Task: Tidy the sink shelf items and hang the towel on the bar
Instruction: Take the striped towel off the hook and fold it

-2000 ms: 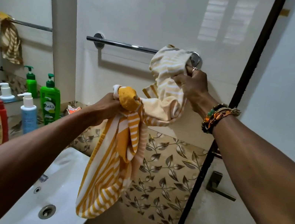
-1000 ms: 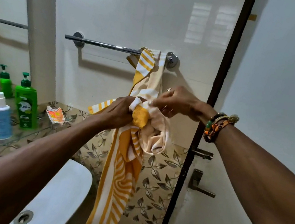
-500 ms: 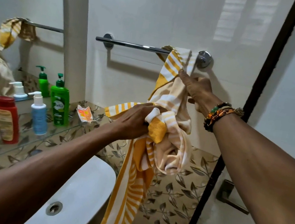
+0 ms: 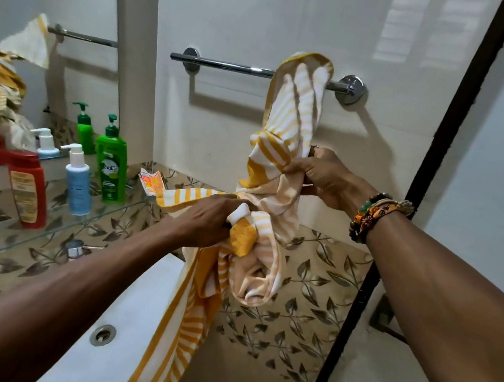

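A yellow-and-white striped towel is looped over the right end of the chrome towel bar and hangs down bunched. My right hand grips the towel below the bar. Lower and to the left, my left hand holds a bunched fold of it, with the long tail hanging past the sink. On the glass shelf stand a green pump bottle, a white-and-blue pump bottle and a red bottle.
A white sink lies below my left arm, with a chrome tap at its back. A mirror is at left. A small orange sachet lies on the shelf's far end. A dark door frame stands at right.
My right hand came down from just under the bar and now grips the towel lower. The loop over the bar has spread wider. My left hand keeps its hold.
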`<state>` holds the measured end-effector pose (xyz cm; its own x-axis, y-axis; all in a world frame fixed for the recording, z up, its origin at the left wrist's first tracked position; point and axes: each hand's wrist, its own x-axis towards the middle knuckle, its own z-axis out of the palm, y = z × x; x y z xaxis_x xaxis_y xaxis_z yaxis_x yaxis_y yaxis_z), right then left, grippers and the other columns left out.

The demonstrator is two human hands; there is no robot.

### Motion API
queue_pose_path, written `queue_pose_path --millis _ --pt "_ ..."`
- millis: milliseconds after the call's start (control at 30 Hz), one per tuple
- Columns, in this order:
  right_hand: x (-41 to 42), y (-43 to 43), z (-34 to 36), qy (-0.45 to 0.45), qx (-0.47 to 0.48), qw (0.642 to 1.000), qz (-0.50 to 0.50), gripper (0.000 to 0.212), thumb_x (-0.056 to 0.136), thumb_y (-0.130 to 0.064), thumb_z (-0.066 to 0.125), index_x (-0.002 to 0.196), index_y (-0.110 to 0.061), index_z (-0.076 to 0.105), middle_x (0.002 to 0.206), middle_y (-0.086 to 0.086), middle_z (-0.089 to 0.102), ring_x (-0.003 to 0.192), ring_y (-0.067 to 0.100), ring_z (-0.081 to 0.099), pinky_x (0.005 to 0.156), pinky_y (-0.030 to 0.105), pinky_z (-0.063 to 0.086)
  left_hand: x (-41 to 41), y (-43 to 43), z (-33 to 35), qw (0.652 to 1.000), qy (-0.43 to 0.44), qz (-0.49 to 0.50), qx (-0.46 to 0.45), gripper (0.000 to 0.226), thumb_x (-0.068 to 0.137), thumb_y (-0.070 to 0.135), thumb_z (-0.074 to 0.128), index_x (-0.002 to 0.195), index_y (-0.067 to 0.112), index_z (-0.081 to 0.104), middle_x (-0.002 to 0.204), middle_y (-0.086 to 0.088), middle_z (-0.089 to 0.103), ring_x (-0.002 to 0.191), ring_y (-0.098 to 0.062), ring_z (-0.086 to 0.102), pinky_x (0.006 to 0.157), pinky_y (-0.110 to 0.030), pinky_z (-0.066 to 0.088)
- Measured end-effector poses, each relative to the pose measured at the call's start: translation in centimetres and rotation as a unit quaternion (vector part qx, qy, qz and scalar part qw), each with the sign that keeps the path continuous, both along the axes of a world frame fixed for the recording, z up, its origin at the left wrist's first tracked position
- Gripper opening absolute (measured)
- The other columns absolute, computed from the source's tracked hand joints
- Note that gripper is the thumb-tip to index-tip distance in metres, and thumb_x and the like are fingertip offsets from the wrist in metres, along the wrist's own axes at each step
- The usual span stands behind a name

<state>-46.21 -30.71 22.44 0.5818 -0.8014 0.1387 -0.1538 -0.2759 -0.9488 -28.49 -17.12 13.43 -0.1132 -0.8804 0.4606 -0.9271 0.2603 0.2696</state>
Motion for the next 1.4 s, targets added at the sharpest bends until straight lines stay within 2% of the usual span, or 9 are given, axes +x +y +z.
queue_pose_path --millis 300,400,600,833,1033,1100,1200,1267,1400 --pt "-5.7 2.7 -2.6 0.113 0.008 0.993 0.040 0.034 0.080 0.002 0.062 0.114 0.005 0.058 0.109 0.024 0.068 0.093 0.030 0.067 0.095 0.053 0.054 -3.7 1.1 -2.2 0.999 -0.012 0.022 0.035 0.041 0.079 0.000 0.058 0.116 0.014 0.066 0.112 -0.010 0.069 0.102 -0.032 0.063 0.078 -0.042 0.051" --pt "-8.0 3.7 -3.5 0.131 0.004 0.990 0.042 0.043 0.081 -0.002 0.064 0.122 0.009 0.057 0.112 0.026 0.069 0.099 0.033 0.068 0.094 0.047 0.056 -5.4 1.5 -3.4 0.999 -0.021 0.033 0.031 0.045 0.077 0.001 0.058 0.120 0.014 0.064 0.109 -0.014 0.067 0.099 -0.035 0.062 0.074 -0.041 0.049" --pt "-11.9 5.3 -5.3 0.140 -0.025 0.989 0.027 0.068 0.067 -0.058 0.083 0.110 -0.007 0.070 0.099 0.009 0.077 0.093 0.023 0.074 0.082 0.040 0.061 -9.4 2.7 -5.6 0.994 -0.090 0.069 0.002 0.063 0.076 0.008 0.069 0.135 0.024 0.052 0.103 -0.008 0.056 0.081 -0.029 0.057 0.062 -0.037 0.046" --pt "-15.6 6.4 -5.8 0.264 -0.072 0.962 0.004 0.094 0.035 -0.083 0.079 0.099 -0.014 0.071 0.088 0.000 0.078 0.090 0.019 0.073 0.077 0.038 0.062 -12.4 5.5 -6.4 0.983 -0.144 0.065 -0.094 0.059 0.074 0.012 0.076 0.129 0.020 0.058 0.105 -0.014 0.056 0.088 -0.035 0.061 0.051 -0.037 0.047" --pt "-16.8 7.8 -5.2 0.328 0.004 0.945 -0.001 0.109 0.038 -0.108 0.040 0.105 -0.028 0.072 0.093 0.006 0.078 0.087 0.026 0.075 0.067 0.040 0.060 -13.0 7.7 -4.6 0.969 -0.189 0.084 -0.137 0.048 0.073 0.017 0.079 0.119 0.012 0.067 0.104 -0.018 0.061 0.088 -0.038 0.064 0.053 -0.039 0.050" --pt "-16.6 8.0 -5.2 0.314 -0.003 0.949 -0.021 0.105 0.047 -0.106 0.037 0.101 -0.024 0.072 0.092 0.009 0.076 0.086 0.028 0.073 0.063 0.038 0.059 -13.1 8.2 -4.0 0.963 -0.204 0.092 -0.149 0.043 0.071 0.017 0.081 0.112 0.011 0.070 0.101 -0.019 0.063 0.084 -0.038 0.066 0.050 -0.038 0.049" --pt "-16.3 8.5 -5.5 0.289 -0.052 0.955 -0.050 0.080 0.069 -0.082 0.061 0.097 -0.007 0.069 0.089 0.009 0.074 0.085 0.028 0.073 0.058 0.036 0.061 -13.3 8.8 -3.4 0.959 -0.207 0.101 -0.163 0.038 0.071 0.016 0.081 0.107 0.010 0.072 0.097 -0.018 0.064 0.081 -0.037 0.066 0.048 -0.037 0.047" --pt "-16.1 8.8 -5.7 0.257 -0.066 0.963 -0.039 0.074 0.073 -0.062 0.077 0.112 -0.001 0.058 0.096 0.013 0.072 0.087 0.031 0.073 0.065 0.044 0.063 -13.0 9.0 -3.1 0.958 -0.206 0.100 -0.173 0.033 0.074 0.016 0.075 0.106 0.009 0.072 0.097 -0.019 0.064 0.082 -0.037 0.066 0.051 -0.038 0.050" --pt "-15.5 10.0 -5.6 0.217 -0.093 0.972 0.000 0.088 0.080 -0.028 0.080 0.151 -0.025 0.028 0.114 0.010 0.059 0.095 0.028 0.066 0.070 0.045 0.063 -12.5 9.5 -2.7 0.951 -0.216 0.098 -0.199 0.030 0.077 0.021 0.062 0.102 0.009 0.073 0.097 -0.018 0.066 0.077 -0.036 0.066 0.055 -0.037 0.051"
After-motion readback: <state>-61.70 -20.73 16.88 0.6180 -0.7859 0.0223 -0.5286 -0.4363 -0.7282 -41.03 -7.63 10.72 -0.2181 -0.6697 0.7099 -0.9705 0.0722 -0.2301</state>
